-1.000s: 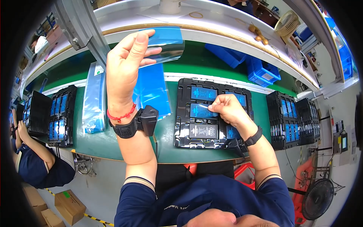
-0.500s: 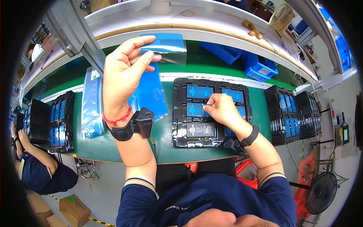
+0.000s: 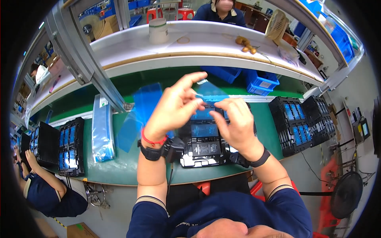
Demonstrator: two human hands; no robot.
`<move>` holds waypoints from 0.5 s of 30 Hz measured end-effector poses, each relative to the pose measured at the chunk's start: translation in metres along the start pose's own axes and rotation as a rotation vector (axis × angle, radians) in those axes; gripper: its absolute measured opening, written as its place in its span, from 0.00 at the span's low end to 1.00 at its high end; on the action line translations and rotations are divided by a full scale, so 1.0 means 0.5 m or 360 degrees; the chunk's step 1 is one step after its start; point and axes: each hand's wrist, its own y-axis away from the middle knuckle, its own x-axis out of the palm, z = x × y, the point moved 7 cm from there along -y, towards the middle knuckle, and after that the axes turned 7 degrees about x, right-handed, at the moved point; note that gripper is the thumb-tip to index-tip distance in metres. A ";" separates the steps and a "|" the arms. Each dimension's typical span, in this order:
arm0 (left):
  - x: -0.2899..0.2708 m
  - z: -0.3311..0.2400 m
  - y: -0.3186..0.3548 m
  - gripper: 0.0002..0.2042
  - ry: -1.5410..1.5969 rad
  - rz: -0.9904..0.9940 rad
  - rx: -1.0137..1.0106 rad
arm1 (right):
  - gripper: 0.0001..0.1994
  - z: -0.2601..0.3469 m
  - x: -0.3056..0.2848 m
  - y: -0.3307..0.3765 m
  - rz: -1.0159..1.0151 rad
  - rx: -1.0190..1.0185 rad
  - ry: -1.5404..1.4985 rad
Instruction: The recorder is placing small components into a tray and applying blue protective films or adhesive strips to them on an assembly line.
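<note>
A: What are those two hands working over, there in the middle?

B: A thin film [image 3: 216, 90]. It's hanging between them just above the centre of the frame, over the far part of a black tray [image 3: 194, 162].

A: How is it looking?

B: See-through, with a blue tint that's deepening along its near side, and a small pale patch is shining at its upper left.

A: Which way is it pointing?

B: That pale corner is pointing to the upper left, and the far edge is slanting from there down to the right. The fingers are covering part of it, so I'm not making out its long axis.

A: And the fingers?

B: On the left hand [image 3: 172, 109], the forefinger is stretching out, well apart from the thumb, with the others curling. On the right hand [image 3: 238, 123], thumb and forefinger are standing slightly apart at the film's near side. Whether either is clamping it, I can't tell.

A: Below them?

B: Blue-faced packs [image 3: 204, 130] and a black pack [image 3: 204, 149] are lying in the tray.
</note>
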 end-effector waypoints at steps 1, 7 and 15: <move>0.017 0.001 0.000 0.26 -0.0019 0.0039 0.0043 | 0.12 0.009 0.000 -0.005 -0.0058 -0.0040 0.0026; 0.054 -0.018 -0.005 0.29 -0.0431 0.0288 0.0214 | 0.11 -0.025 -0.005 0.010 0.0002 0.0006 -0.0111; 0.054 -0.028 -0.004 0.28 -0.0526 0.0226 0.0461 | 0.04 -0.132 0.009 0.039 0.0175 0.1012 -0.1125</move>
